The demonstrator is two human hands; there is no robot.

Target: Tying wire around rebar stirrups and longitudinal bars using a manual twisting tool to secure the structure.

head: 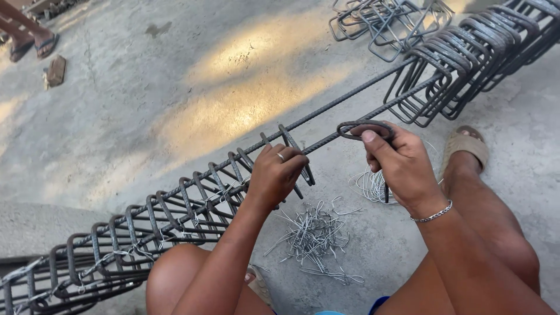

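Observation:
A long rebar cage (146, 224) of ribbed bars and rectangular steel stirrups runs from lower left to upper right. My left hand (274, 175), with a ring on one finger, grips a stirrup (291, 146) at the end of the tied section. My right hand (402, 166), with a chain bracelet at the wrist, holds another dark steel stirrup (364, 127) over the ribbed bars (344, 108), thumb pressed on its top. A pile of short bent tie wires (315, 236) lies on the concrete between my knees.
Untied stirrups (472, 64) hang bunched on the bars at upper right, with loose ones (385, 23) behind. A coil of thin wire (370, 185) lies under my right hand. My sandalled foot (464, 146) rests at right. Another person's sandalled feet (32, 44) and a small block (55, 71) are at upper left.

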